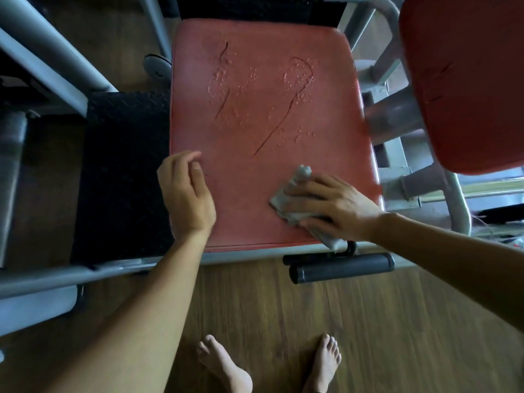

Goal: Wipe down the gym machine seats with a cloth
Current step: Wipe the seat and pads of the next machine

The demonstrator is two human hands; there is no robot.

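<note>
R hand [334, 208], fingers flat, presses cloth [283, 204] on seat [255, 171] at 5 o'clock, L hand [187, 194] loose & empty at 8, droplets [224, 76] toward 12 unwiped, 2nd pad [467, 80] at 2 looks untouched, so prob. early days.

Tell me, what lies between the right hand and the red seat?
A grey cloth, pressed onto the seat's near right corner under the right hand's spread fingers; the head view shows it.
</note>
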